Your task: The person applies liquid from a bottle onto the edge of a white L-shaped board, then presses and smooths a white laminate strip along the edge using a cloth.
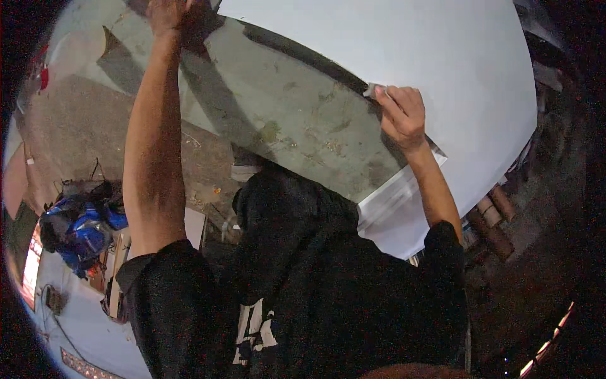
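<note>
A large white sheet covers the right side of the work surface, its dark-shadowed left edge curving across the grey-green tabletop. At that edge is my right hand, fingers closed on a small pale grey piece whose kind I cannot make out. The near corner of the sheet lies under my right forearm. My left arm reaches far forward, and my left hand is at the top edge of the picture beside a dark shadow. Its fingers are mostly cut off, so their hold is hidden.
To the left lie a blue and black bundle and some wooden strips on a pale surface. Several brown rolls lie low at the right, past the sheet. Stains and specks mark the tabletop.
</note>
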